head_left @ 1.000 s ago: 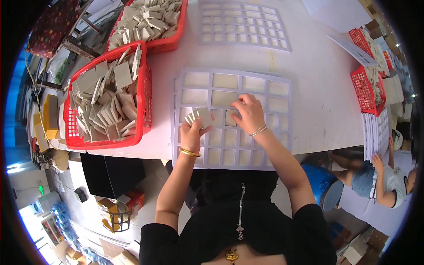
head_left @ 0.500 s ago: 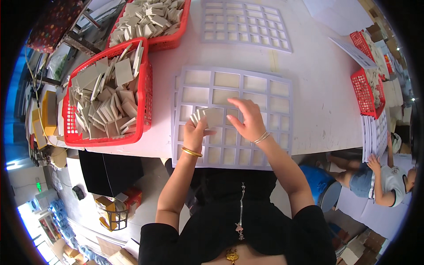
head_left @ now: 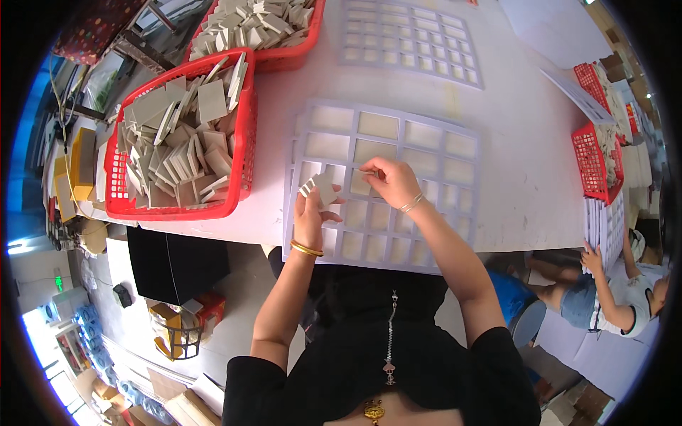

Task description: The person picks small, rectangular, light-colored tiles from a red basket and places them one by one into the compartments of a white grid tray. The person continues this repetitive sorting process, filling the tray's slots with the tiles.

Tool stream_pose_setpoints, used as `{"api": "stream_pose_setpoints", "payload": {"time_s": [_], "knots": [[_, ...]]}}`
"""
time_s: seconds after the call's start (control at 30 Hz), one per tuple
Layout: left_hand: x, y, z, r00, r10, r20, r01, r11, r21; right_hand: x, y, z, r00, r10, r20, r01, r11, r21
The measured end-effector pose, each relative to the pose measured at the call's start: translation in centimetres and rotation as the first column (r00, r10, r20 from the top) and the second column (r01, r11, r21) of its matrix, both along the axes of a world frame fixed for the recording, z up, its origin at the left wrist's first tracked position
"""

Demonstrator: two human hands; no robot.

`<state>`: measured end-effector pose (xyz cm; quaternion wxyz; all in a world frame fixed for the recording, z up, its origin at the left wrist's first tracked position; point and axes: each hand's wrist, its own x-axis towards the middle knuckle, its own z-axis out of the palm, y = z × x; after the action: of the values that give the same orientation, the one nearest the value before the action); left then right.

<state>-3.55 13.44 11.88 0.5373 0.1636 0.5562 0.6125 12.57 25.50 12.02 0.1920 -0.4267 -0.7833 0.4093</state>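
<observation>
In my left hand (head_left: 310, 216) is a small fanned stack of pale square tiles (head_left: 321, 190), gripped between thumb and fingers. My right hand (head_left: 394, 184) is closed in a pinch over the white grid panel (head_left: 353, 155), just right of that stack. A greyish-beige square (head_left: 360, 183) shows at its fingertips, in or over one cell; whether the fingers hold it I cannot tell. The panel has rectangular cells of several sizes with cream bottoms and lies at the table's near edge. Another panel's edge peeks out beneath it.
Two red plastic baskets (head_left: 250, 142) heaped with pale tiles stand at the left. A second grid panel (head_left: 412, 39) lies farther back on the white table (head_left: 522, 163). At the right are more red baskets (head_left: 588, 160) and a co-worker (head_left: 604, 284) handling stacked panels (head_left: 604, 220).
My right hand has gone from spread fingers to a pinch, over a cell near the left hand. The left hand still holds the tiles, now tilted differently. The whole view has shifted slightly.
</observation>
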Motion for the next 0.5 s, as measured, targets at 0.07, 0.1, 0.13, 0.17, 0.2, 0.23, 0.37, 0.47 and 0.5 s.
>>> {"api": "stream_pose_setpoints", "payload": {"time_s": [0.07, 0.1, 0.13, 0.17, 0.2, 0.23, 0.37, 0.47, 0.5], "knots": [[0.1, -0.2, 0.1, 1.000, -0.011, -0.014, 0.011, 1.000, 0.003, -0.4, 0.2, -1.4, 1.000, 0.028, 0.014, -0.029, 0.994, 0.102], [0.1, -0.3, 0.1, 1.000, -0.011, -0.019, 0.011, 1.000, 0.010, -0.7, 0.3, -1.4, 0.999, 0.041, 0.024, -0.044, 0.987, 0.154], [0.0, -0.4, 0.0, 1.000, -0.012, -0.023, 0.013, 1.000, 0.017, -0.9, 0.1, -1.2, 0.997, 0.011, 0.071, -0.032, 0.952, 0.304], [0.0, -0.4, 0.0, 0.999, -0.015, -0.038, 0.016, 1.000, 0.020, -1.1, -0.3, -0.9, 0.993, -0.027, 0.113, -0.027, 0.894, 0.448], [0.0, -0.4, -0.1, 0.998, -0.018, -0.053, 0.019, 1.000, 0.022, -1.3, -0.5, -0.4, 0.987, -0.069, 0.147, -0.030, 0.814, 0.580], [0.0, -0.5, -0.1, 0.997, -0.020, -0.068, 0.022, 0.999, 0.025, -1.3, -0.5, -0.3, 0.979, -0.074, 0.191, -0.051, 0.817, 0.575], [0.2, -0.3, 0.0, 0.998, -0.019, -0.056, 0.021, 0.999, 0.024, -0.8, -0.6, -0.3, 0.961, -0.098, 0.259, -0.073, 0.812, 0.579], [0.4, -0.5, -0.3, 0.998, -0.015, -0.062, 0.017, 0.999, 0.028, -0.4, -0.8, 0.0, 0.963, -0.139, 0.229, -0.032, 0.787, 0.616], [0.5, -0.5, -0.4, 0.998, -0.013, -0.063, 0.014, 1.000, 0.025, -0.3, -0.9, 0.1, 0.963, -0.159, 0.217, -0.014, 0.776, 0.630]]}}
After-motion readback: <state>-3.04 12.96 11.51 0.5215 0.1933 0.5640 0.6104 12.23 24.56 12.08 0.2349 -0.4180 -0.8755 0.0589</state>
